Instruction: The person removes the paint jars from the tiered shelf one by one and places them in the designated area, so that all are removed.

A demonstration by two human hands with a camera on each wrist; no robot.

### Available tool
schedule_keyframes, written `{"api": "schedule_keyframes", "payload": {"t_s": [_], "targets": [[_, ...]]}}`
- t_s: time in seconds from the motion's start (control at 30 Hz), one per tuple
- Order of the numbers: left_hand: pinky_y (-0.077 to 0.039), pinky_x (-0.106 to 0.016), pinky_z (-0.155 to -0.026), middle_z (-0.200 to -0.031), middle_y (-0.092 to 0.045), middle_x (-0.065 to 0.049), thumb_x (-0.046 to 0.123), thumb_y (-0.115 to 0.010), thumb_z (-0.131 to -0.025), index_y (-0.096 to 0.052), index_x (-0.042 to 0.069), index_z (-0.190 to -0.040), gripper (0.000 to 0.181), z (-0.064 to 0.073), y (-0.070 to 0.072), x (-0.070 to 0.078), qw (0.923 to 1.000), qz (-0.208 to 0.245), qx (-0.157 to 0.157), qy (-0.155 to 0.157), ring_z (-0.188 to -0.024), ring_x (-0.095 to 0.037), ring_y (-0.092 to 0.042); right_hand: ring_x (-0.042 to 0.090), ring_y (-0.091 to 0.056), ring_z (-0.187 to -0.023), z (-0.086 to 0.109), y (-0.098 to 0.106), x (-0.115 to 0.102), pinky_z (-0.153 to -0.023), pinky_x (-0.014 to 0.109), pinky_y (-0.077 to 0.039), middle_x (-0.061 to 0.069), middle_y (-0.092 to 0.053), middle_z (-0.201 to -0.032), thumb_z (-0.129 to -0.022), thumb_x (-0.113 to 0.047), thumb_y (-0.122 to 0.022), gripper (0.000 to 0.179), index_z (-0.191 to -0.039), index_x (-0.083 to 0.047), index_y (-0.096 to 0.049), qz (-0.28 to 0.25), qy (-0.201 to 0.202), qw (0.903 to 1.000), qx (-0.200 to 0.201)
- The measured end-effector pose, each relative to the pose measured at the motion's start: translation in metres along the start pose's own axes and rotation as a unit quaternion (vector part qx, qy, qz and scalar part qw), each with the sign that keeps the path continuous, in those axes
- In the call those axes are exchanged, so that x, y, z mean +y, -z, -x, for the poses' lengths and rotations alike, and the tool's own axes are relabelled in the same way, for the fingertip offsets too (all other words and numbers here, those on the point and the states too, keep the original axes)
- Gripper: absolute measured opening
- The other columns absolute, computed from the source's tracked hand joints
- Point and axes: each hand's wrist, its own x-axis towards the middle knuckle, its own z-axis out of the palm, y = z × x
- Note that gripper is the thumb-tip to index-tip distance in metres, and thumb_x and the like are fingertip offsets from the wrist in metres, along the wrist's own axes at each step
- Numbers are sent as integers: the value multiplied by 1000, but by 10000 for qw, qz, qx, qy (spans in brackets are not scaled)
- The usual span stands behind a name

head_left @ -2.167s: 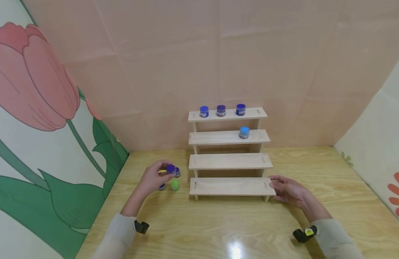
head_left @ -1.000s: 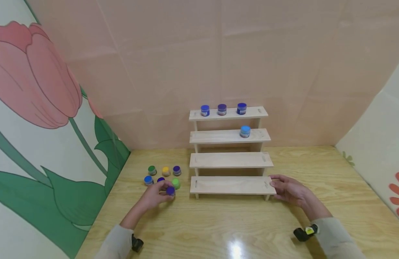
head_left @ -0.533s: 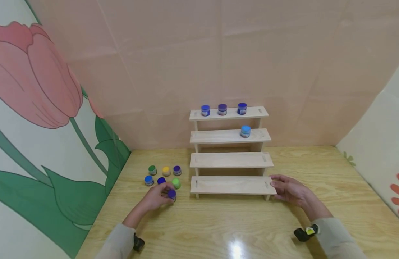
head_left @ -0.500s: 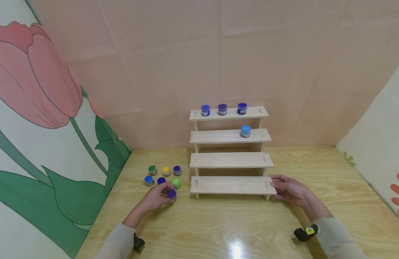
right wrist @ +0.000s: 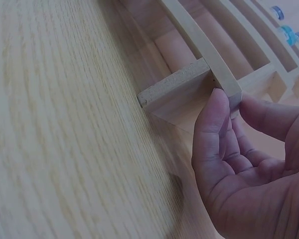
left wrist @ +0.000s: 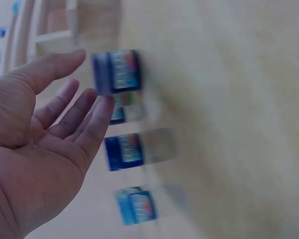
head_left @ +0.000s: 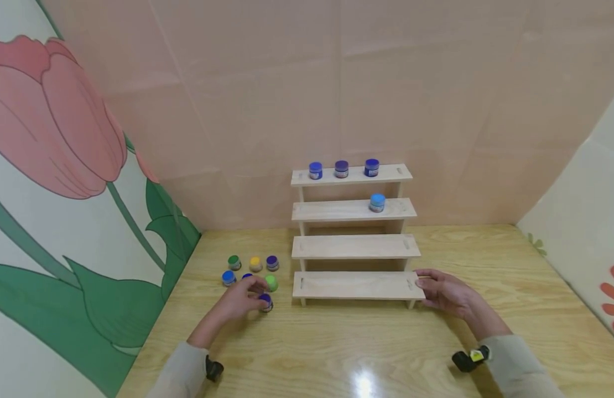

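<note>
My left hand (head_left: 241, 298) is beside a small paint jar (head_left: 266, 302) with a dark purple-blue lid, which stands upright on the table. In the left wrist view the thumb and fingers are spread around the lid (left wrist: 102, 74) side without gripping it. With my right hand (head_left: 445, 293) I pinch the right end of the lowest board of a wooden step shelf (head_left: 357, 286), thumb on one face and fingers on the other. Behind the left hand stand a light green jar (head_left: 271, 283), a blue jar (head_left: 228, 277) and a mostly hidden dark blue jar (head_left: 246, 276).
Farther back on the left stand a green jar (head_left: 234, 262), a yellow jar (head_left: 255, 264) and a purple jar (head_left: 272, 263). The top step carries three blue and purple jars (head_left: 341, 169); a light blue jar (head_left: 377, 203) stands on the second step. A backdrop (head_left: 237, 110) rises behind.
My left hand brought the purple-lidded jar from the back of the group to its front, set it on the table and has loosened its fingers from it. The right hand stays on the shelf.
</note>
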Motion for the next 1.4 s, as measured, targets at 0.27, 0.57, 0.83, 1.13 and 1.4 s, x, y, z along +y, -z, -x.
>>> {"api": "schedule_keyframes", "payload": {"t_s": [0.27, 0.57, 0.83, 1.13, 1.4], "targets": [[-58, -41, -92, -123, -66, -6, 17, -76, -92, -65, 12, -125, 35, -10, 8, 38, 9979, -5, 190, -617, -115, -29, -63, 11, -69, -92, 1, -1, -1, -78, 29, -60, -4, -71, -103, -105, -13, -55, 20, -122, -23, -54, 6, -9, 10000, -2], [-58, -39, -94, -120, -67, -6, 19, -76, -92, -65, 12, -124, 34, -29, 2, 82, 9913, 218, 128, -1289, -112, -28, -65, 11, -68, -93, 1, -1, -1, -78, 29, -60, -4, -71, -103, -105, -14, -55, 19, -122, -23, -55, 58, 15, 10000, 6], [-58, -35, -92, -121, -67, -11, 21, -73, -95, -65, 7, -126, 36, -50, -9, 115, 9863, 233, 228, -1615, -109, -22, -65, 12, -69, -93, 1, -1, 0, -79, 30, -60, -3, -70, -104, -105, -14, -55, 18, -121, -23, -55, -20, 14, 10000, -37], [-56, -33, -95, -125, -66, -12, 24, -72, -96, -65, 10, -126, 34, -75, -18, 150, 9792, 328, 227, -1991, -114, -22, -64, 12, -69, -93, 1, 0, 0, -79, 30, -60, -4, -71, -104, -104, -15, -58, 19, -121, -23, -55, 41, -36, 10000, 72], [-56, -32, -97, -123, -68, -6, 27, -72, -96, -64, 13, -127, 35, -93, -25, 181, 9763, 359, 294, -2116, -113, -19, -65, 12, -69, -93, 2, -1, -1, -79, 30, -60, -4, -71, -104, -104, -16, -57, 18, -119, -25, -57, 91, -77, 9999, 94]]}}
